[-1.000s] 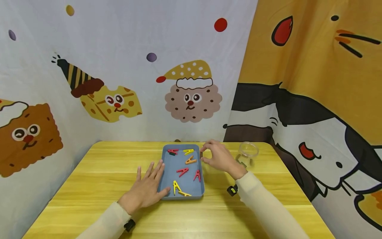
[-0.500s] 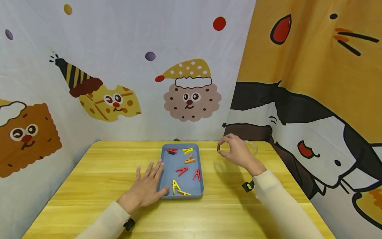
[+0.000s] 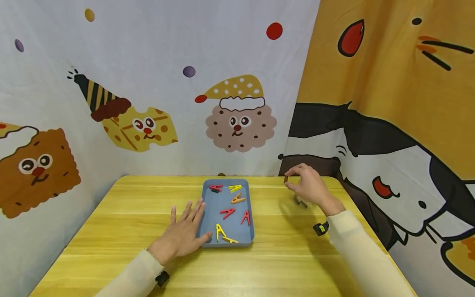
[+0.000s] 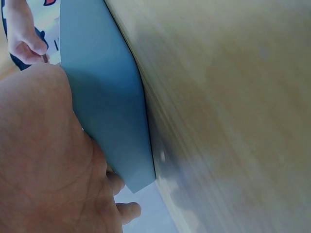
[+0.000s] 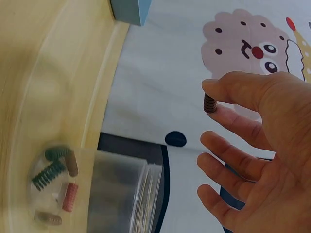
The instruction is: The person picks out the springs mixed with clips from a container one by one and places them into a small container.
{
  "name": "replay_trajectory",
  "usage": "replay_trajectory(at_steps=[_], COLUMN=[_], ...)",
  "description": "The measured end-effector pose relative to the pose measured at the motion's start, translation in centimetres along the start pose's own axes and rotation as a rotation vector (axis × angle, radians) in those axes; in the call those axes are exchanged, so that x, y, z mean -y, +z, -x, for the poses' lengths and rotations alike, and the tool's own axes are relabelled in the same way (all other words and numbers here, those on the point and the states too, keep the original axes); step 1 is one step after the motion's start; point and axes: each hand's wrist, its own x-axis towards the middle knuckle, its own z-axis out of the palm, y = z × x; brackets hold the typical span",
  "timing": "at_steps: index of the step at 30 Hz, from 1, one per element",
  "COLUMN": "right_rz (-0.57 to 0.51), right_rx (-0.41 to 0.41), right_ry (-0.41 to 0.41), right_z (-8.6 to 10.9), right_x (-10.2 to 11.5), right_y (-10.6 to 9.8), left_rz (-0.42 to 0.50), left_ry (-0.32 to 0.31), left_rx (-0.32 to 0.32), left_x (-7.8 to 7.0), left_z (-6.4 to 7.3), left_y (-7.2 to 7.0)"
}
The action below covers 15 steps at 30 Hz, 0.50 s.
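Between thumb and index finger, my right hand (image 3: 311,187) pinches a small brown coil spring (image 5: 210,103) upright in the air, near a clear plastic cup (image 5: 121,189). Inside the cup lie several springs, among them a green spring (image 5: 47,175) and a red spring (image 5: 70,197). My left hand (image 3: 182,237) lies with straight, spread fingers against the left side of a blue-grey tray (image 3: 211,214). The tray holds several small clothespins, including an orange clothespin (image 3: 238,199), a red clothespin (image 3: 245,218) and a yellow clothespin (image 3: 220,232).
A small dark green piece (image 3: 215,191) is by the red clothespin in the tray's far left corner. The wooden table (image 3: 141,206) ends at a cartoon-printed cloth (image 3: 167,82) behind it. Another printed cloth (image 3: 389,82) hangs on the right.
My right hand has moved right with the brown spring, from beside the tray's right rim to the cup's side. The left hand and the tray have stayed put.
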Motion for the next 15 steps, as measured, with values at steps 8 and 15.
replay_trajectory(at_steps=[8, 15], right_rz=[0.015, -0.012], right_rx=[-0.011, -0.022], right_ry=[0.038, 0.045], right_z=[0.3, 0.4], right_x=[-1.3, -3.9], right_y=[-0.7, -1.2], left_rz=[0.005, 0.009], left_ry=[0.001, 0.005], left_rx=[0.002, -0.002], left_x=[0.1, 0.1], left_z=[0.0, 0.0], left_y=[0.2, 0.0])
